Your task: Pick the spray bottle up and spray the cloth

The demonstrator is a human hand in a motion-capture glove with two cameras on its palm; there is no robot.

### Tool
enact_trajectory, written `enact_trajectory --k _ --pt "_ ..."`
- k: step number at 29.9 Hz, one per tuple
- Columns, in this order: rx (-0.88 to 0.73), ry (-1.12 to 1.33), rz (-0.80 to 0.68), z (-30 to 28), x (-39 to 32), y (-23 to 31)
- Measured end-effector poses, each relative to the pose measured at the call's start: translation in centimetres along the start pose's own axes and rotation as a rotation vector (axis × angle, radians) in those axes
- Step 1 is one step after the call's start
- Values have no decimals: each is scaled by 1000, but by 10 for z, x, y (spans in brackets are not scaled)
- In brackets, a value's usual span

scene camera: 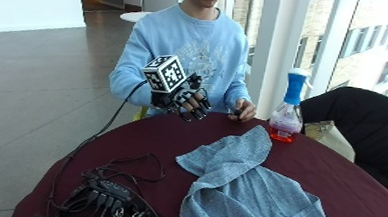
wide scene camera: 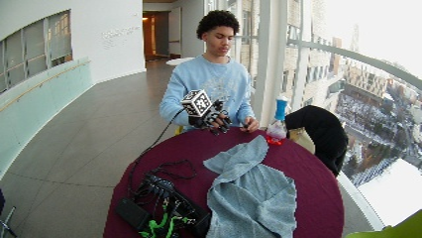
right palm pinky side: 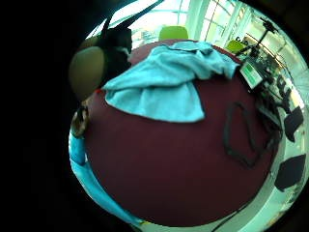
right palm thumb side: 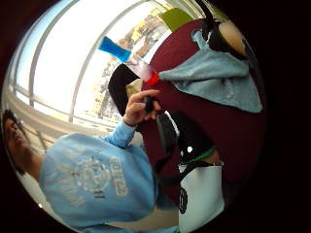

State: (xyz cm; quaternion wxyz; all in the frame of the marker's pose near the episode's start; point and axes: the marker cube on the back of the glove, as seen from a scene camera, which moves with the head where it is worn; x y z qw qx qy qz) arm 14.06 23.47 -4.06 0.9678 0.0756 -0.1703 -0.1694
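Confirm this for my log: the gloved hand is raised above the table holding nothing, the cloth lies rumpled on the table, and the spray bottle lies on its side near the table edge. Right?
Not quite. The spray bottle stands upright near the table edge, as the outside view shows. The rest holds: the gloved hand is raised above the table holding nothing, and the cloth lies rumpled on it.

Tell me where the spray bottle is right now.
In the outside view the spray bottle stands upright on the table near the window-side edge, just beyond the cloth's nearest corner and beside the person's bare hand.
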Motion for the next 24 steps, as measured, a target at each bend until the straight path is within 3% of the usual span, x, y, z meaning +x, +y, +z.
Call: enact_trajectory --k 10,24 --pt "-4 49 67 -2 35 58" --pt "-12 85 44 -3 37 61"
